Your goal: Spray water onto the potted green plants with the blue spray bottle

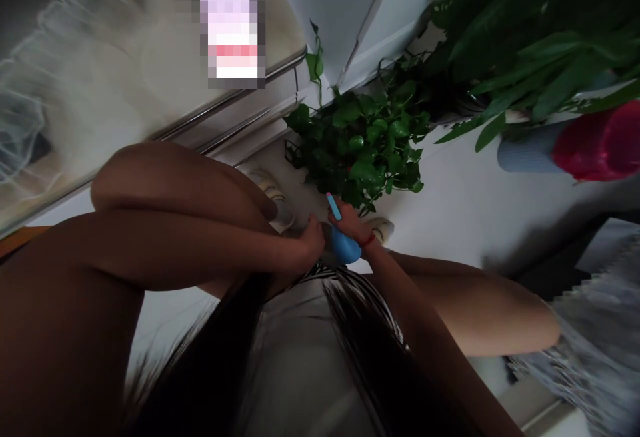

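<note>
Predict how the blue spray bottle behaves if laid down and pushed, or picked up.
The blue spray bottle would probably roll on its side, since its body looks rounded. Its smooth surface may be slippery if wet. It's likely one-hand manageable, as the right hand grips it near the top; its fill level can't be seen.

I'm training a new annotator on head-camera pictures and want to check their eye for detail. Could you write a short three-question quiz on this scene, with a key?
1. Which hand grips the blue spray bottle?
2. True or false: a red bracelet is worn on the left wrist.
3. Fill in the blank: the light-blue spray head points toward the ____.

Key:
1. The right hand.
2. False; the red bracelet is on the right wrist.
3. Pothos-like plant, with green, heart-shaped leaves.
</note>
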A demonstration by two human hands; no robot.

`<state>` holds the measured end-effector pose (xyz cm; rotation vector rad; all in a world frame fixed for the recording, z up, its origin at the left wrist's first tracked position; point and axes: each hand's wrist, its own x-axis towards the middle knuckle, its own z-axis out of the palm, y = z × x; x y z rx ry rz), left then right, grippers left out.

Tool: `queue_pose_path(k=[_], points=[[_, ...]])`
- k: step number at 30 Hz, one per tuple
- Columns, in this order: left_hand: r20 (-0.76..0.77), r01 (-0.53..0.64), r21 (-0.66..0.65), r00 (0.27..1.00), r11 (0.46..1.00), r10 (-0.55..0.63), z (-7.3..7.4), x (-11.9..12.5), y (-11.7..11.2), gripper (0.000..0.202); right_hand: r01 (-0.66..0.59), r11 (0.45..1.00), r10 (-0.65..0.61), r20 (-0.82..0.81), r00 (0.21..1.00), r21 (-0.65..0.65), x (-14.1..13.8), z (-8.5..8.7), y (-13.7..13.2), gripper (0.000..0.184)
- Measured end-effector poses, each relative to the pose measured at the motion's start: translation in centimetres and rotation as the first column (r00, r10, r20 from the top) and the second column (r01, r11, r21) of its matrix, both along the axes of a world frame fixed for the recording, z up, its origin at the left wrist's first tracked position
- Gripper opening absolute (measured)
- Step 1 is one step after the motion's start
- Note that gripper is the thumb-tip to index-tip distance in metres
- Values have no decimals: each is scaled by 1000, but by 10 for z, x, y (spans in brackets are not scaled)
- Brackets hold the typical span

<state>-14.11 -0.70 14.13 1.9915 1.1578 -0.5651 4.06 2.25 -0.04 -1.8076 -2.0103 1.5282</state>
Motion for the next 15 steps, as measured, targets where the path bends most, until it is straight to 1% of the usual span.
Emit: queue_pose_path(k=[2, 3, 6, 9, 12, 15], points=[[-22, 143, -45, 989, 989, -144, 5, 1, 3, 41, -48, 998, 49, 33, 998, -28, 11, 6, -3, 13], [-23, 177, -62, 984, 982, -179, 8, 2, 5, 41, -60, 998, 62, 59, 996, -36, 16, 8, -4, 14], [-8, 211, -86, 977, 974, -212, 16, 6, 11, 45, -88, 994, 93, 105, 990, -58, 29, 13, -11, 13], [-53, 298, -93, 951, 950, -303, 22, 10, 15, 48, -97, 994, 102, 101, 990, -54, 39, 15, -21, 14], [-73, 320, -73, 943, 944, -325, 23, 13, 17, 49, -43, 999, 47, 98, 994, -33, 52, 15, -32, 19], [-60, 344, -48, 936, 938, -347, 22, 14, 16, 56, 14, 999, -10, 87, 996, -45, 67, 14, -44, 15]])
